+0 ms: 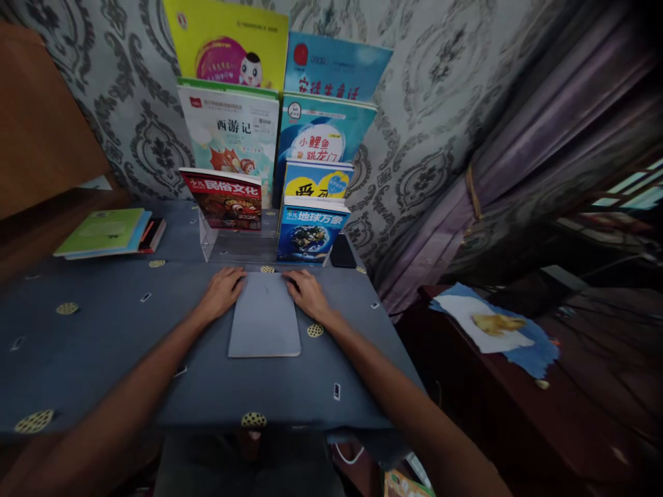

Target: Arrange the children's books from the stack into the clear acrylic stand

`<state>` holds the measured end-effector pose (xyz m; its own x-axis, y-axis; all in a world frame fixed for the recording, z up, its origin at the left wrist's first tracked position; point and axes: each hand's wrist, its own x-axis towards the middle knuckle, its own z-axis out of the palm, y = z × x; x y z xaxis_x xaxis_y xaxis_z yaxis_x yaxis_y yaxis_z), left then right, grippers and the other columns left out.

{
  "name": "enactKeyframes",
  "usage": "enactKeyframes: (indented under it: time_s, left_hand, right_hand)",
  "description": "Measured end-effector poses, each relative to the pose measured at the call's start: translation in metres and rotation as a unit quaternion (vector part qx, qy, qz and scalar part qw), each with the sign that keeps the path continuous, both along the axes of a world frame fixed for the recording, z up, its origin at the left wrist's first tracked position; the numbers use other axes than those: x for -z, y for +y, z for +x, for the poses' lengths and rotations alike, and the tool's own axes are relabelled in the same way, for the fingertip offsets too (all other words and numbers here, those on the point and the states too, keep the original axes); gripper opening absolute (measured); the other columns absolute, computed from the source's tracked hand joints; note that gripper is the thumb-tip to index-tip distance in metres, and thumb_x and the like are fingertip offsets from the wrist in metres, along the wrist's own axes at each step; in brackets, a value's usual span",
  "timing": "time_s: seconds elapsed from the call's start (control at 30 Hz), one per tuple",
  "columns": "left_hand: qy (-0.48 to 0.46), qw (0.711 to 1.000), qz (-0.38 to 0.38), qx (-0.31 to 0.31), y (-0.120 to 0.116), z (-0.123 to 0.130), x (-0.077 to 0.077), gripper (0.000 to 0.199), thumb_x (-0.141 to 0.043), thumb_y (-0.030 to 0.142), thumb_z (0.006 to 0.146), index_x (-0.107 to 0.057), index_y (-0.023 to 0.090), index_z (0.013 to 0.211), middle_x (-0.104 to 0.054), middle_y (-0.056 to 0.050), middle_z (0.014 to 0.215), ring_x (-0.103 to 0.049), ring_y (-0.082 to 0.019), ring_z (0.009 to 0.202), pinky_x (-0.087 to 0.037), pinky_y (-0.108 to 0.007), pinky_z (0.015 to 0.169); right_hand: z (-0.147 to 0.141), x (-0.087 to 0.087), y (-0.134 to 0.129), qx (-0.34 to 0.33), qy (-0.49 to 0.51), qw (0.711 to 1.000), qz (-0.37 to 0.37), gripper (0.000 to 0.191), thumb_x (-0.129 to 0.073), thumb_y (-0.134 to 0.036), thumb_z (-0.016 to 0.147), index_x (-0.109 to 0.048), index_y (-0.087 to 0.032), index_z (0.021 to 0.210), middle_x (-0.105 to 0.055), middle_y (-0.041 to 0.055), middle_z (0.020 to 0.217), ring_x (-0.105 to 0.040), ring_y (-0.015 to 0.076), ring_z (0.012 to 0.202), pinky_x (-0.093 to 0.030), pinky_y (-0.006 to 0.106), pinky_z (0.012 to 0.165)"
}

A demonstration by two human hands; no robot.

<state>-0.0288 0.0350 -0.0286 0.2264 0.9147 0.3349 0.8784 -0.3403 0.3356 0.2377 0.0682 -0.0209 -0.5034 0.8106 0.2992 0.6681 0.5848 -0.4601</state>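
Note:
A thin grey notebook lies flat on the dark blue patterned tablecloth, straight in front of me. At its upper left corner rests my left hand, fingers laid out and touching the edge. My right hand lies the same way at the upper right corner, its fingertips on the cover's edge. Neither hand lifts the notebook. Just beyond it stands a clear book rack with two columns of upright children's books, among them a red book and a blue book with a globe.
Several stacked books lie at the left. A dark phone is beside the rack's right side. Patterned wallpaper and a purple curtain rise behind. To the right, a dark red cabinet bears blue and white cloths.

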Motion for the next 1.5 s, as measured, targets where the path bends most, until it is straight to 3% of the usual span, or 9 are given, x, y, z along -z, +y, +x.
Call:
enactKeyframes:
  time_s: [0.33,0.57,0.77,1.07,1.5]
  left_hand:
    - [0.045,0.999,0.009,0.002,-0.005,0.005,0.007,0.043,-0.043,0.034,0.097,-0.061,0.018,0.132,-0.057,-0.012,0.147,-0.043,-0.029,0.144,-0.037,-0.052,0.117]
    - [0.09,0.996,-0.006,0.014,-0.002,0.01,0.001,0.048,-0.041,0.027,0.095,-0.058,0.019,0.139,-0.052,-0.015,0.151,-0.036,-0.032,0.148,-0.036,-0.058,0.115]
    - [0.115,0.992,-0.027,0.053,0.004,0.025,-0.007,0.055,-0.045,0.017,0.087,-0.056,0.021,0.141,-0.047,-0.014,0.155,-0.03,-0.032,0.151,-0.028,-0.061,0.118]
    - [0.133,0.989,-0.018,0.068,0.005,0.055,-0.01,0.046,-0.043,0.034,0.1,-0.056,0.021,0.142,-0.048,-0.014,0.154,-0.031,-0.031,0.151,-0.031,-0.056,0.119]
    - [0.096,0.993,-0.02,0.06,0.005,0.053,-0.001,0.047,-0.039,0.038,0.102,-0.054,0.023,0.144,-0.049,-0.013,0.154,-0.029,-0.031,0.151,-0.028,-0.058,0.119]
  right_hand:
    - [0.002,0.006,0.001,-0.012,0.021,1.0,-0.003,0.038,-0.053,-0.011,0.093,-0.065,-0.017,0.129,-0.069,0.012,0.127,-0.058,0.0253,0.12,-0.046,0.043,0.105]
    - [0.005,0.005,0.002,-0.026,0.031,0.999,0.002,0.035,-0.054,-0.014,0.095,-0.064,-0.019,0.128,-0.069,0.0112,0.129,-0.058,0.0255,0.122,-0.046,0.045,0.106]
    - [0.005,0.002,0.0,-0.011,0.025,0.999,-0.016,0.038,-0.053,-0.011,0.095,-0.062,-0.016,0.131,-0.069,0.0128,0.127,-0.059,0.0256,0.12,-0.046,0.043,0.105]
    - [0.006,0.012,0.007,-0.01,0.066,0.998,-0.02,0.046,-0.044,-0.004,0.092,-0.056,-0.018,0.135,-0.068,0.0097,0.129,-0.06,0.0212,0.121,-0.045,0.04,0.107]
    - [0.007,0.014,0.01,-0.008,0.082,0.997,-0.01,0.042,-0.046,-0.006,0.093,-0.063,-0.021,0.129,-0.069,0.0094,0.127,-0.062,0.023,0.119,-0.049,0.044,0.106]
